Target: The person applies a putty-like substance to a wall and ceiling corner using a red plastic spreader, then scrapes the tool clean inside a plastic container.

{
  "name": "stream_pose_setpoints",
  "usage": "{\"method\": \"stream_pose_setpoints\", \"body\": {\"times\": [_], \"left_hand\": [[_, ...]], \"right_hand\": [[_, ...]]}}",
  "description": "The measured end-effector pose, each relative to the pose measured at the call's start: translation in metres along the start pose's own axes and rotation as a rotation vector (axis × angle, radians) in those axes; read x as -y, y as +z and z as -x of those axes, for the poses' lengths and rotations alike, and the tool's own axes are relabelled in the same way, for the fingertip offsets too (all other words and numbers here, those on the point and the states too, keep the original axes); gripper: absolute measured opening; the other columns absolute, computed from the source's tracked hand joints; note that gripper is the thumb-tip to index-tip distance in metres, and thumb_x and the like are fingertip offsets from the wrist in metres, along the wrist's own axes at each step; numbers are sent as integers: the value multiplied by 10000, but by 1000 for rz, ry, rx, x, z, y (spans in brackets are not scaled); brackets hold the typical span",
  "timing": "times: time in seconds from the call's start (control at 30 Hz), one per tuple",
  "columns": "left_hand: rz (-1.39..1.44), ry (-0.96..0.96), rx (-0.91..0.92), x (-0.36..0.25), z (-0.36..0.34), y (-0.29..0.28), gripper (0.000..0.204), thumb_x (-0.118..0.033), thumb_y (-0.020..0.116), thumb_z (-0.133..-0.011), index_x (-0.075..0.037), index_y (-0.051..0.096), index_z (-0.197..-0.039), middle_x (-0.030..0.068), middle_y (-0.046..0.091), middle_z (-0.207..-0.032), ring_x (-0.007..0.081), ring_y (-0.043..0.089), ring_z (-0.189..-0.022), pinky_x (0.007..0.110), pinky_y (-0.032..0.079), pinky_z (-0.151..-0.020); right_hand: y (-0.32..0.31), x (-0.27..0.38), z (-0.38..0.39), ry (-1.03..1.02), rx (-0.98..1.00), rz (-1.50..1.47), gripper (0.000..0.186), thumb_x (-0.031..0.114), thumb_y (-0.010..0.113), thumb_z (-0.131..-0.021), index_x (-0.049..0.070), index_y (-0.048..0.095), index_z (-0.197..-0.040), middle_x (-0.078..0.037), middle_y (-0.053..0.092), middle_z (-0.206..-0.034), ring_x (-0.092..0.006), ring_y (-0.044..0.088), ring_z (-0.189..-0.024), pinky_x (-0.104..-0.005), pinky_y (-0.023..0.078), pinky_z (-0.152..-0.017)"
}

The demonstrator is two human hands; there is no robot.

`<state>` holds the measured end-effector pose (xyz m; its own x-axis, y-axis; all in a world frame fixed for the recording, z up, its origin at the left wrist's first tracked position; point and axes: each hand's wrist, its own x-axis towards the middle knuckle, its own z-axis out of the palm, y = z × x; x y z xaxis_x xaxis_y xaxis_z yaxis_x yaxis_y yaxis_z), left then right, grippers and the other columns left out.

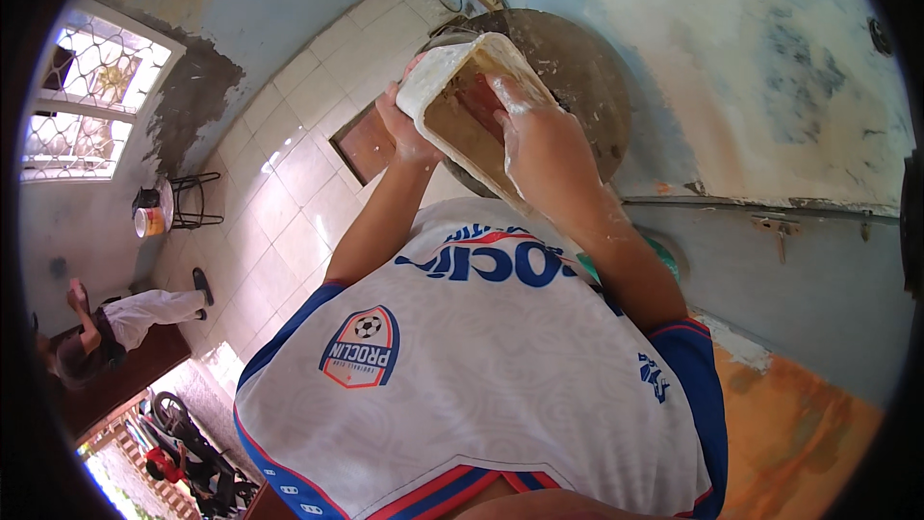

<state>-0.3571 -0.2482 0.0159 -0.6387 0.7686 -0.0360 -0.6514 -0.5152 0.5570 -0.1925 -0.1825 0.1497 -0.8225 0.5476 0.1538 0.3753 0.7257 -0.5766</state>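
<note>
A deep rectangular tub (435,75), whitish and smeared outside with a brownish inside, is held up tilted in front of my chest. My left hand (408,127) grips its left side, the fingers partly hidden behind the wall. Inside the opening is my right hand (541,130), its thumb and fingers bent and coated with white paste. A reddish-brown patch (475,101) shows by those fingers; I cannot make out whether it is a held thing. Beneath and behind the tub is a round, dark, stained surface (589,67).
Brown rectangular panel (363,146) lies on the tiled floor (279,217). At left are a stool (197,202) with a small bucket (149,221), and another person (140,316). A motorbike (192,453) stands outside the doorway. Patchy wall (731,48) and latch (778,227) are at right.
</note>
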Motion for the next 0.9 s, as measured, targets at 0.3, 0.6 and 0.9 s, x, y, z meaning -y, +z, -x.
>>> {"method": "stream_pose_setpoints", "body": {"times": [0.3, 0.6, 0.9], "left_hand": [[130, 38, 59, -2, -4, -34, 768, -590, 399, -927, -33, 484, -1448, 151, 559, -1427, 329, 530, -1298, 454, 397, -1135], [115, 53, 43, -7, 11, -34, 766, -602, 465, -890, -7, 489, -1371, 164, 586, -1341, 309, 548, -1259, 433, 421, -1114], [193, 32, 71, -11, 16, -28, 755, -618, 480, -898, -38, 495, -1380, 144, 588, -1333, 301, 555, -1232, 420, 435, -1093]], "right_hand": [[10, 10, -3, -2, 93, 25, 446, 100, 590, -981, 144, 592, -1424, -224, 724, -929, -400, 705, -865, -485, 551, -764], [12, 24, 2, 52, 200, -4, 432, 110, 599, -982, 135, 603, -1414, -199, 740, -990, -390, 708, -906, -461, 558, -805], [24, 18, 11, 9, 98, -100, 446, 100, 628, -976, 121, 593, -1420, -227, 722, -941, -406, 702, -853, -462, 555, -774]]}}
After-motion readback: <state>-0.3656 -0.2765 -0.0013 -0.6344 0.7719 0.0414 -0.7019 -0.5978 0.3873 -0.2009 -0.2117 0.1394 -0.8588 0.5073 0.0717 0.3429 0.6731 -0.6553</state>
